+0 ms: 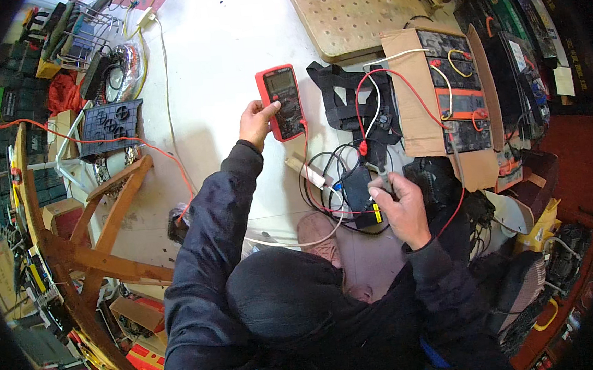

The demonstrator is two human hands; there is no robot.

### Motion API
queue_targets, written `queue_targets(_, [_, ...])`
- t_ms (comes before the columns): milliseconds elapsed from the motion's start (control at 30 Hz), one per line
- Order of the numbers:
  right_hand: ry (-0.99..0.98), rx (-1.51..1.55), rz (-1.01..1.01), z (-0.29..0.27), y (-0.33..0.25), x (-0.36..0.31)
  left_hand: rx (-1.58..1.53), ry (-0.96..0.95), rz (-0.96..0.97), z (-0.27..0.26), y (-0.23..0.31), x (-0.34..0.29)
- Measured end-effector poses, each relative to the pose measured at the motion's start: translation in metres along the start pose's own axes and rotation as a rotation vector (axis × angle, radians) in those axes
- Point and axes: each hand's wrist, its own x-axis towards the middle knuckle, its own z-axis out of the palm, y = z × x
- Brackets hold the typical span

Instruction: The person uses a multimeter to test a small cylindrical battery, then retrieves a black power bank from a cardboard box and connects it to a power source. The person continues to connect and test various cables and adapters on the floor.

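My left hand [258,126] grips a red multimeter [281,102] by its left side, with the thumb on its front; a red lead leaves its lower edge. Down and to the right, the fingers of my right hand [405,210] are pinched together, and a small grey piece shows at their tips; what exactly they hold is unclear. Just left of that hand lies a black power adapter [359,196] among looped black cables. Beyond it stands an opened cardboard box [411,101] of black batteries [466,97] joined by red, white and yellow wires. Black straps [346,102] lie beside the box.
A perforated beige board [356,12] lies on the white floor [218,46] at the back. To the left stand a wooden frame [101,247] and a black crate-like tray [110,129], with an orange cord [160,153] across them. My shoe [319,235] is close by the cables.
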Motion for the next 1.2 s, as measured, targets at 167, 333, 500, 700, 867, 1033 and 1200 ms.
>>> queue_targets(167, [0.155,-0.133,-0.390,-0.002,-0.055,0.024,-0.180,-0.113,0.096,0.032,0.106,-0.076])
queue_targets(333, [0.205,-0.020,-0.870,0.007,-0.120,0.045,-0.078,-0.220,0.108,0.080,0.186,-0.164])
queue_targets(500, [0.235,-0.173,-1.043,-0.011,-0.147,0.025,-0.097,-0.251,0.174,0.115,0.219,-0.229])
queue_targets(700, [0.443,-0.062,-0.994,-0.035,-0.164,-0.002,-0.270,-0.143,0.239,0.166,0.219,-0.271])
queue_targets(867, [0.475,0.062,-0.654,-0.038,-0.166,-0.015,-0.220,-0.087,0.445,0.190,0.204,-0.279])
queue_targets(1033, [0.450,0.231,-0.497,-0.032,-0.169,-0.011,-0.073,-0.004,0.692,0.196,0.192,-0.277])
queue_targets(1200, [0.381,0.355,-0.427,-0.025,-0.169,-0.009,0.003,0.030,0.776,0.193,0.191,-0.270])
